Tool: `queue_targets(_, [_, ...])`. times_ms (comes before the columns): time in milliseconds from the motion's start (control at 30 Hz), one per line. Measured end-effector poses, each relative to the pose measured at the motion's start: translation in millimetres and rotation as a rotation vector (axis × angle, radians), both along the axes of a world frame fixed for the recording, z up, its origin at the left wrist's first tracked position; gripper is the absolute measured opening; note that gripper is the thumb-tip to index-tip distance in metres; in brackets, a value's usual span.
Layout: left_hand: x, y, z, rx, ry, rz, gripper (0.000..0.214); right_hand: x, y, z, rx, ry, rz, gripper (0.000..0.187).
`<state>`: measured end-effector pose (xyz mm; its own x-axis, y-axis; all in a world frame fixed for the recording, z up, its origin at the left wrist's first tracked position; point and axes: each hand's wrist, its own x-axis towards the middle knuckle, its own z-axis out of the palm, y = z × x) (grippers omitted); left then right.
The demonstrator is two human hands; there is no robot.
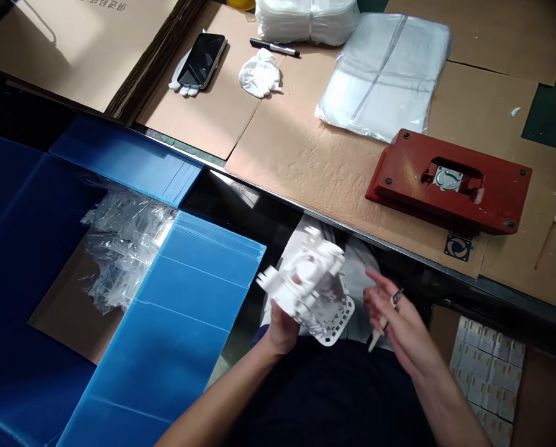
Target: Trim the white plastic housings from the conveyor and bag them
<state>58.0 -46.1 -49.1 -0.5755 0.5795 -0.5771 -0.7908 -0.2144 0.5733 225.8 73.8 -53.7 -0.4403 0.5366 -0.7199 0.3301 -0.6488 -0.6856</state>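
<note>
My left hand (282, 332) is closed round the lower edge of a white molded plastic part (287, 282), which is tilted above my lap and slightly blurred. The part has a round hole, clips and a slotted rounded end. To its right, apart from it, my right hand (401, 323) holds a slim beige-handled tool (379, 334) against the palm, its dark end pointing down. The index finger of that hand points towards the part. What kind of tool it is, I cannot tell.
A red fixture block (417, 161) with a metal piece in its recess stands on the cardboard-covered table (287, 155). Behind lie clear plastic bags (384, 74), a marker (275, 48), white gloves (259, 74) and a phone (203, 59). A blue box (189, 273) holds bagged parts (123, 242).
</note>
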Motion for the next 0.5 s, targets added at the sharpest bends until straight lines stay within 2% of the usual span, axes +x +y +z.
queue_targets(100, [-7,13,17.5,-0.006,0.094,0.113,0.067,25,-32,-9.4,-0.069,-0.08,0.014,0.057])
queue_targets(200, [-16,25,33.1,0.002,0.159,0.186,0.063,41,-54,-17.7,-0.018,-0.102,0.097,0.046])
queue_targets(267, [-20,31,40.8,0.011,0.192,0.216,0.063,42,-59,-22.6,0.012,-0.102,0.124,0.047])
queue_targets(333, [-21,36,46.6,0.029,0.219,0.229,0.064,37,-53,-23.2,0.031,-0.102,0.109,0.052])
queue_targets(400, [-22,38,50.8,0.059,0.239,0.22,0.066,31,-39,-14.4,0.124,-0.122,0.09,0.057])
queue_targets(467, [-22,34,52.1,0.065,0.258,0.198,0.073,24,-18,5.9,0.325,-0.168,0.187,0.054])
queue_targets(500, [-23,30,51.3,0.048,0.251,0.171,0.077,20,-8,19.3,0.455,-0.195,0.295,0.052])
